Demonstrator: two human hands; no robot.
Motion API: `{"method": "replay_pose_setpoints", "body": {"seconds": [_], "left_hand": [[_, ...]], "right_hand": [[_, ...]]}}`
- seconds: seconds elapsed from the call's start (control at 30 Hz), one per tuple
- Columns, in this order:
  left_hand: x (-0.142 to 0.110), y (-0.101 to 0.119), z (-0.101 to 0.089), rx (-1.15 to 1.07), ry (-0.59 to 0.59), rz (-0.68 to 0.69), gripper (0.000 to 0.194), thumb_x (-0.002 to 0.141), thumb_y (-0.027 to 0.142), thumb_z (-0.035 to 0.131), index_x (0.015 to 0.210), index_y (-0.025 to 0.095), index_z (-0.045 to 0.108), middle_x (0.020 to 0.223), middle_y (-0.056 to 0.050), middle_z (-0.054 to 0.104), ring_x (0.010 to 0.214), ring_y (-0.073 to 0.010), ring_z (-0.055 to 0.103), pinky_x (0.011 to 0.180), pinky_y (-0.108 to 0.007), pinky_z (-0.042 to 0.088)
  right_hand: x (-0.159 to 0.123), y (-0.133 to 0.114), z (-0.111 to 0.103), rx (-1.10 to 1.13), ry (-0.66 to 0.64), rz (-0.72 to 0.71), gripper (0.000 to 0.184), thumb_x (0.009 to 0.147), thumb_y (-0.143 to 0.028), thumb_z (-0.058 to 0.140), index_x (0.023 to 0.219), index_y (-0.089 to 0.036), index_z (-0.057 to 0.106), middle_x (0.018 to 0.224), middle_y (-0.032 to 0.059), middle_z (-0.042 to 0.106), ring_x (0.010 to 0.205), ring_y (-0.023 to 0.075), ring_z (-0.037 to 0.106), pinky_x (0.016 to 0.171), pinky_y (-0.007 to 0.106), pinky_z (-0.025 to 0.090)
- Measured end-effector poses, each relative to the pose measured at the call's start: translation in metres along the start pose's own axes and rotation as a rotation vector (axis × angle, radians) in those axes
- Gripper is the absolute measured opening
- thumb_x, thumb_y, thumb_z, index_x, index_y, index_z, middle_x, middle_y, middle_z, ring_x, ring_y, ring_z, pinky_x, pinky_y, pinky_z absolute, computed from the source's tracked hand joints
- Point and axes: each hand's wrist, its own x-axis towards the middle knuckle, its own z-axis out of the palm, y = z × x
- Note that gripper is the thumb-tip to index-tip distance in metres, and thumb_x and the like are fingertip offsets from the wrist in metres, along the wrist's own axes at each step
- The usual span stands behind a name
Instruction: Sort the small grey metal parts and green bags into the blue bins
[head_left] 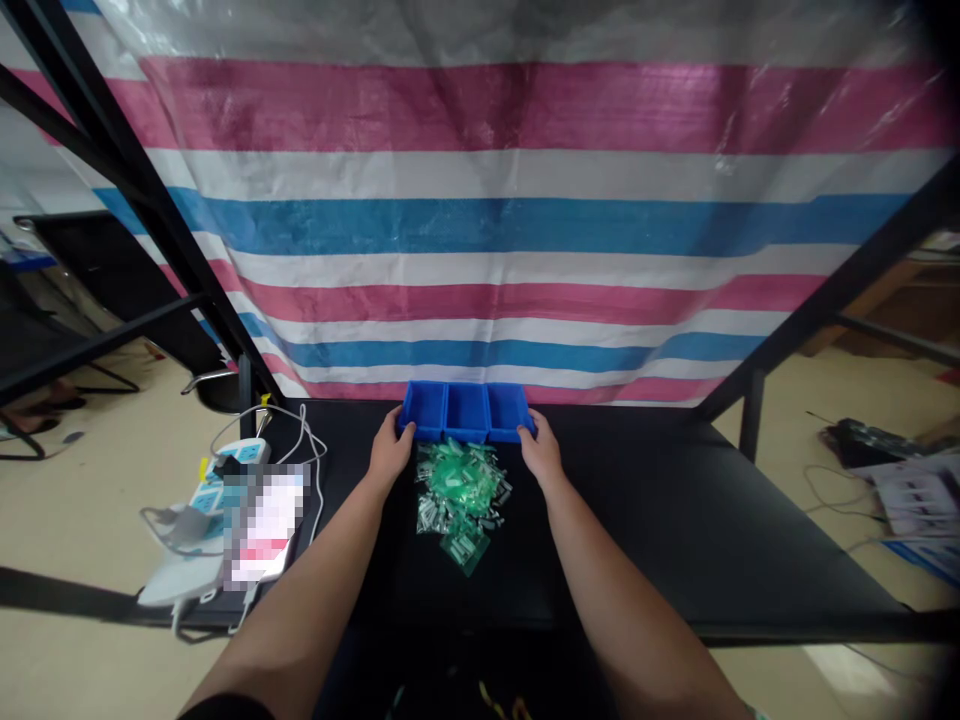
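Note:
Three blue plastic bins stand side by side in a row at the far edge of the black table: a left bin, a middle bin and a right bin. Nothing shows inside them. My left hand grips the outer side of the left bin, thumb at its front corner. At the other end, my right hand holds the outer side of the right bin the same way. Just in front of the bins lies a heap of small clear and green plastic bags with small pale pieces in them.
On the left of the black table lie a white power strip, cables and a lit phone. A striped plastic sheet hangs behind the table. Black frame bars rise at both sides. A black chair stands beyond the left side.

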Motion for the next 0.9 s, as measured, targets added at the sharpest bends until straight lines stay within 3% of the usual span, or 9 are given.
{"method": "replay_pose_setpoints", "body": {"seconds": [0.2,0.53,0.67,0.77,0.83,0.9], "left_hand": [[-0.001,0.004,0.002,0.027,0.020,0.013,0.050,0.096,0.040,0.055,0.140,0.017,0.052,0.138,-0.015,0.063,0.126,-0.0306,0.061,0.109,-0.047,0.047],[-0.007,0.001,-0.003,-0.017,0.039,0.061,0.055,0.095,0.036,0.056,0.145,0.014,0.045,0.147,-0.019,0.052,0.137,-0.0308,0.051,0.117,-0.049,0.039],[-0.037,0.018,-0.022,-0.011,0.109,0.057,0.051,0.097,0.036,0.053,0.142,0.013,0.046,0.142,-0.019,0.052,0.138,-0.0321,0.047,0.116,-0.051,0.039],[-0.081,0.035,-0.052,-0.020,0.044,0.166,0.049,0.097,0.035,0.055,0.142,0.020,0.045,0.140,-0.014,0.053,0.132,-0.0278,0.053,0.112,-0.047,0.044],[-0.113,0.043,-0.077,0.016,-0.070,0.225,0.045,0.096,0.033,0.056,0.138,0.021,0.046,0.132,-0.012,0.058,0.123,-0.0258,0.059,0.108,-0.044,0.048],[-0.141,0.045,-0.101,0.110,-0.260,0.282,0.035,0.096,0.029,0.056,0.130,0.022,0.052,0.122,-0.009,0.062,0.115,-0.0244,0.061,0.103,-0.042,0.051]], "right_hand": [[0.004,0.000,-0.001,-0.007,-0.023,0.017,0.048,0.072,-0.035,0.068,0.120,-0.028,0.069,0.120,0.0063,0.071,0.114,0.0302,0.063,0.110,0.049,0.041],[0.002,-0.001,-0.011,-0.118,-0.134,-0.081,0.045,0.081,-0.041,0.060,0.122,-0.024,0.066,0.124,0.0082,0.067,0.117,0.0274,0.059,0.109,0.047,0.041],[-0.016,-0.016,-0.027,-0.138,-0.075,-0.071,0.057,0.081,-0.048,0.063,0.131,-0.020,0.059,0.128,0.0148,0.059,0.108,0.0270,0.060,0.101,0.047,0.046],[-0.057,-0.036,-0.058,-0.029,-0.089,0.010,0.053,0.078,-0.052,0.068,0.120,-0.020,0.059,0.114,0.0116,0.062,0.090,0.0230,0.061,0.084,0.040,0.052],[-0.098,-0.051,-0.087,0.110,-0.333,0.064,0.042,0.083,-0.050,0.069,0.113,-0.022,0.059,0.097,0.0053,0.062,0.081,0.0189,0.059,0.072,0.031,0.049],[-0.144,-0.063,-0.114,0.223,-0.716,0.194,0.033,0.090,-0.049,0.062,0.111,-0.023,0.060,0.081,0.0003,0.059,0.067,0.0148,0.054,0.061,0.026,0.044]]}}
